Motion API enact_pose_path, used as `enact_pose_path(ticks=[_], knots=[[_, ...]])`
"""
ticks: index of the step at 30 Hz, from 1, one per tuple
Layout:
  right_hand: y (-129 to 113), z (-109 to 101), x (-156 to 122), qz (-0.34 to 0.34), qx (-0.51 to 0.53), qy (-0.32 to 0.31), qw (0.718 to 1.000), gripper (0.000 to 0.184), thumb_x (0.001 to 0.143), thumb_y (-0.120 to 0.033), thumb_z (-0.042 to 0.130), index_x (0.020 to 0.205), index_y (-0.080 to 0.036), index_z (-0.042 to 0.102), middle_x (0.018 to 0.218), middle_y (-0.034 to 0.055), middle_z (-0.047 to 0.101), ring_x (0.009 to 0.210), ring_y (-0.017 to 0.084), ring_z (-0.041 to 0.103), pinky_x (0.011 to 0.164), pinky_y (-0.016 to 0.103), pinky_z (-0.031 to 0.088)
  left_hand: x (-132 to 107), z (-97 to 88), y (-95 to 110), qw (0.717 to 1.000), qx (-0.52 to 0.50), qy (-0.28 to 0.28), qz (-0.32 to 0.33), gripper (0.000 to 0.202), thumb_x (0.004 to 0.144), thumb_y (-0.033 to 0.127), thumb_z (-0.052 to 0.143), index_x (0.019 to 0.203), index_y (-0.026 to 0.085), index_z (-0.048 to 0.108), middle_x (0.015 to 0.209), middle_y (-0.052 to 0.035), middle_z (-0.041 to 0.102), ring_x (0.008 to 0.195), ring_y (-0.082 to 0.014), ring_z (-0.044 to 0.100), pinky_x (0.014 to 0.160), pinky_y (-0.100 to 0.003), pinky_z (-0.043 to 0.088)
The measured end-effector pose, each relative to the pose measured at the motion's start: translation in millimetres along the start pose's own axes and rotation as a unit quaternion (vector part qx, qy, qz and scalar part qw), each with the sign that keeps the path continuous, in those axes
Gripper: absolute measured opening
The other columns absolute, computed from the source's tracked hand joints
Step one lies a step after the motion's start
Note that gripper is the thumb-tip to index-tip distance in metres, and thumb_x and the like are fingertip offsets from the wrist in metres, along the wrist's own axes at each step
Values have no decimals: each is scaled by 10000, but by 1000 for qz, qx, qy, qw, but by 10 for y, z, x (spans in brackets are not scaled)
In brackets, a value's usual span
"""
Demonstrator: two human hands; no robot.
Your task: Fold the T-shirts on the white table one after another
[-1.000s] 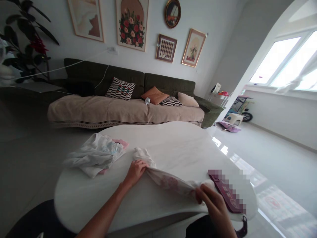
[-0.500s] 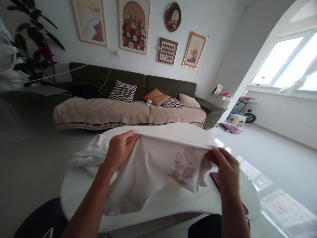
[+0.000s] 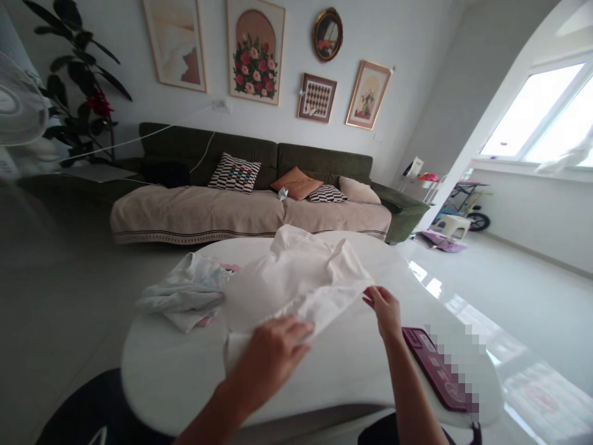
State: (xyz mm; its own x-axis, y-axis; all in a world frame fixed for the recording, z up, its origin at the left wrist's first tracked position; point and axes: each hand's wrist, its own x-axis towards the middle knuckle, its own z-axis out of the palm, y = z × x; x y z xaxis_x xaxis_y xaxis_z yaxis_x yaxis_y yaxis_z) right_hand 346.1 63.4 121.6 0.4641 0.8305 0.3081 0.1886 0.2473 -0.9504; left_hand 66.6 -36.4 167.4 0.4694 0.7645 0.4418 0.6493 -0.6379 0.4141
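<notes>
Left hand (image 3: pixel 273 357) at 6 o'clock, palm down on the near edge of the white garment (image 3: pixel 296 278), fingers together. Can't tell if it's gripping the cloth or just resting on it. Right hand (image 3: pixel 383 311) at 4 o'clock, closed to a pinch, fingertips on the garment's right edge.

Garment is flat on the round table (image 3: pixel 157 377) mid-surface, rumpled, with a folded strip running between the hands and the bulk bunched toward 12 o'clock.

Clothes pile (image 3: pixel 185 296) at 9 o'clock on the table, just beside the garment, mostly grey-white, with a pink piece (image 3: pixel 206 321) sticking out from under it. Purple case (image 3: pixel 428 358) at 4 o'clock on the table, near the right hand, partly pixelated.

Past the table at 12 o'clock: olive sofa (image 3: pixel 324 162) with a beige throw (image 3: pixel 194 213) and cushions (image 3: pixel 296 185). Framed pictures (image 3: pixel 254 55) on the wall above it. Fan (image 3: pixel 18 99) and potted plant (image 3: pixel 81 80) at 10 o'clock. At 2 o'clock: window (image 3: pixel 532 111), white stool (image 3: pixel 451 226) and purple mat (image 3: pixel 442 242) on the floor.
</notes>
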Motion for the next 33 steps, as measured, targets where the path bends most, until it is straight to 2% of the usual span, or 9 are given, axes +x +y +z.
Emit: enact_pose_path(ticks=[2,4,14,17,20,24,28,30,33], knots=[[222,-42,-66,15,-68,-22,997,270,684,-450,527,649,-183,549,576,1,574,615,176,618,558,296,504,-182,392,51,985,-68,-158,9,273,791,322,564,1055,305,632,913,-3,698,796,-190,643,745,-272,478],[359,-11,-168,17,-133,-52,990,242,708,-420,483,673,-193,560,572,9,592,616,191,628,557,294,483,-292,641,-15,973,-107,-202,-16,261,783,327,560,1029,324,650,912,6,707,812,-181,652,723,-236,486],[296,1004,-1590,-127,-272,-442,845,341,682,-127,501,980,-242,623,1013,43,643,762,171,648,663,239,453,-345,653,-1592,966,39,-34,-254,340,786,113,436,1062,122,635,1141,-148,631,1094,-229,559,987,-382,375],[300,1154,-1857,-168,-320,-510,780,397,647,-46,463,979,-201,615,1047,96,623,772,220,661,641,278,466,-513,669,-1760,960,52,-43,-270,378,754,52,435,1067,123,635,1198,-139,603,1148,-218,524,1003,-370,363],[303,1154,-1856,-154,-335,-501,783,365,656,-14,412,906,-171,627,904,104,648,715,228,664,619,296,469,-629,686,-1770,960,56,-48,-271,411,774,66,421,1121,183,606,1274,-83,554,1216,-187,460,1017,-359,350],[226,685,-1556,-118,-292,-430,846,287,728,-57,374,868,-182,590,867,70,658,718,176,655,621,252,475,-669,696,-1777,957,62,-47,-280,421,789,108,422,1176,194,564,1305,-79,525,1237,-195,436,1021,-401,340],[235,-338,-1317,18,-80,-83,993,240,789,-354,508,961,-188,531,733,36,684,735,196,668,669,262,520,-695,725,-1778,959,58,-46,-275,375,832,199,415,1173,207,570,1281,-66,550,1228,-198,446,1022,-391,342],[333,-802,-1357,92,-63,28,993,371,679,-434,640,952,-195,559,755,36,708,742,213,679,657,243,531,-736,767,-1751,959,55,-44,-273,365,850,266,413,1180,242,566,1278,-55,554,1237,-215,435,1017,-414,345],[548,-1176,-1558,153,-47,28,987,390,600,-465,694,887,-224,588,735,22,719,761,221,684,670,234,541,-834,844,-1698,962,71,-48,-258,349,826,311,469,1150,276,592,1320,-65,512,1277,-279,370,1005,-501,330]])
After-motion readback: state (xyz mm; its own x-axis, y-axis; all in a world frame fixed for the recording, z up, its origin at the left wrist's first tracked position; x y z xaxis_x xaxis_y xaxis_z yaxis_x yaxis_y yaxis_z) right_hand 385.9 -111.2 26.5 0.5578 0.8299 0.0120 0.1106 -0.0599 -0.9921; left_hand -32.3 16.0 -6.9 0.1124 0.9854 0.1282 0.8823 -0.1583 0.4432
